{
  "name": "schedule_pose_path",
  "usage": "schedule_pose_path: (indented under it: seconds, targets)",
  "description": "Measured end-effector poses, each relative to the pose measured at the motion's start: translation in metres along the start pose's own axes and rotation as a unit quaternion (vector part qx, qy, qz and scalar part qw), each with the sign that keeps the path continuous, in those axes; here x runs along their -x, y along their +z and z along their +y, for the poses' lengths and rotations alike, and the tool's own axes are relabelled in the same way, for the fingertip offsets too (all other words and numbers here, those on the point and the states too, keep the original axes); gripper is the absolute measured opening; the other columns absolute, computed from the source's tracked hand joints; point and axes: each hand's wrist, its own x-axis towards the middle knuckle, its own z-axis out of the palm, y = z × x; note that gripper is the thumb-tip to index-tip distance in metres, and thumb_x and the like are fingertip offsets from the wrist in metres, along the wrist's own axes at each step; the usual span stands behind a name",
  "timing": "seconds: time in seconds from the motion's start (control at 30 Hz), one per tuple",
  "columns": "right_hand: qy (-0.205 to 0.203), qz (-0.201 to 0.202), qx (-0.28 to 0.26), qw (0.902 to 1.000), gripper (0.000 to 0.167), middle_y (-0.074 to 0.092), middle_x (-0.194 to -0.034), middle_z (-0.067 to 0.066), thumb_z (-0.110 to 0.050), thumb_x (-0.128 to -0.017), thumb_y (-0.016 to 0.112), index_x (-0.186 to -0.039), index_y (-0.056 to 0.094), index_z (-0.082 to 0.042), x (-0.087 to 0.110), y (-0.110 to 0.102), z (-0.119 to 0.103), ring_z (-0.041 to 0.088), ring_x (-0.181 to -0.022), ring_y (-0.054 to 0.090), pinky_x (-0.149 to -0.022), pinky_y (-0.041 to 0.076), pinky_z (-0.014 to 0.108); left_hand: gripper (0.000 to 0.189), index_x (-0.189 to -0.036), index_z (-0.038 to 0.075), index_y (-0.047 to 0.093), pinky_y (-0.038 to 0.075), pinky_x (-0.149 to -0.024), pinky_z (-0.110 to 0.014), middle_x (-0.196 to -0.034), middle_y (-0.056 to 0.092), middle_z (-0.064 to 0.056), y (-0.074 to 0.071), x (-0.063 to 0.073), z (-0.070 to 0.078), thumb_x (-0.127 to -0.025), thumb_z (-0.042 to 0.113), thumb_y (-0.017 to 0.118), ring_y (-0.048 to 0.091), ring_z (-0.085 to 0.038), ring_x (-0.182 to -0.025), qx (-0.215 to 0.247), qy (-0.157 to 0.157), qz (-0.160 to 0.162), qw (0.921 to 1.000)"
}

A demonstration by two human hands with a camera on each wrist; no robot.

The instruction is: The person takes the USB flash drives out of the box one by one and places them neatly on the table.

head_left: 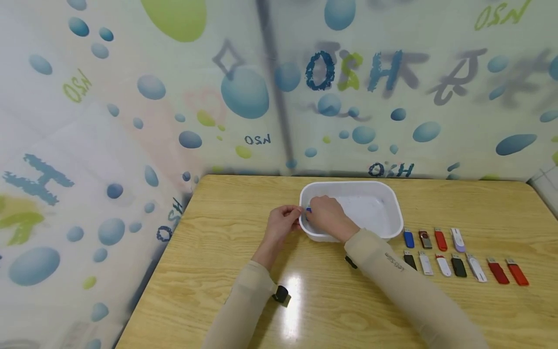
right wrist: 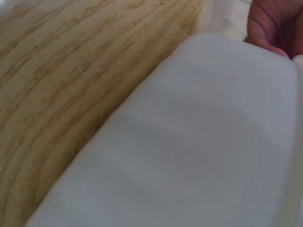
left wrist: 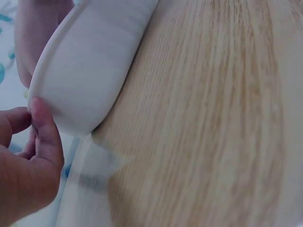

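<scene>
A white plastic tub [head_left: 370,215] sits on the wooden table. My left hand [head_left: 282,224] pinches the rim at its left end, thumb and fingers on either side, as the left wrist view shows closely. Inside that same end is my right hand [head_left: 328,213], knuckles up. A small blue object [head_left: 308,210] shows beside its fingers, too little visible to name. The right fingertips are hidden behind the hand, so their hold cannot be made out. In the right wrist view the outer wall of the tub fills most of the picture, with left-hand fingers at the far end.
To the right of the tub lie two rows of USB sticks, among them a blue one [head_left: 408,238], a red one [head_left: 441,240], a black one [head_left: 410,260] and a dark red one [head_left: 498,270]. A patterned curtain [head_left: 244,160] hangs behind the table [head_left: 209,271].
</scene>
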Motion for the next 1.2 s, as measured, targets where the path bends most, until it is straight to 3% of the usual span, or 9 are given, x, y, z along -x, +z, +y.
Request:
schedule_pose_path:
  seconds: [0.4,0.63,0.9,1.2]
  targets:
    - [-0.008,-0.003,0.018,0.9998,0.026,0.058,-0.07,0.008,-0.015,-0.097,0.066,-0.073,0.061,-0.006,-0.009,0.002,-0.006,0.025,-0.067,0.056,-0.063,0.05,0.039,0.023,-0.115,-0.009,0.068,0.058,-0.063,-0.021,-0.088,0.07,-0.008,-0.003,0.0,-0.001,-0.101,0.01,0.066,0.065,-0.012,-0.073,0.003,-0.006,0.002,1.0]
    - [-0.017,-0.005,0.016,0.9997,0.016,0.058,-0.071,0.007,-0.004,-0.09,0.068,-0.076,0.06,-0.006,-0.01,0.003,-0.005,0.024,-0.069,0.057,-0.064,0.051,0.038,0.023,-0.115,-0.009,0.068,0.059,-0.064,-0.022,-0.088,0.069,-0.009,-0.002,0.0,0.0,-0.101,0.008,0.066,0.065,-0.012,-0.073,0.004,-0.006,0.003,1.0]
    - [-0.01,-0.01,0.039,0.9991,0.014,0.06,-0.072,0.007,-0.01,-0.092,0.071,-0.081,0.064,-0.003,-0.011,-0.001,-0.004,0.024,-0.07,0.059,-0.065,0.052,0.038,0.024,-0.117,-0.01,0.067,0.06,-0.066,-0.023,-0.097,0.072,-0.017,-0.001,0.001,0.002,-0.102,0.009,0.066,0.065,-0.015,-0.076,0.008,-0.006,-0.002,0.9999]
    - [-0.009,-0.002,0.025,0.9997,0.01,0.06,-0.073,0.007,-0.006,-0.093,0.069,-0.085,0.064,-0.002,-0.015,0.0,0.0,0.024,-0.071,0.057,-0.066,0.051,0.037,0.021,-0.113,-0.01,0.068,0.058,-0.063,-0.022,-0.09,0.07,-0.014,0.0,-0.001,0.0,-0.101,0.006,0.066,0.065,-0.014,-0.072,0.014,-0.006,0.002,0.9999]
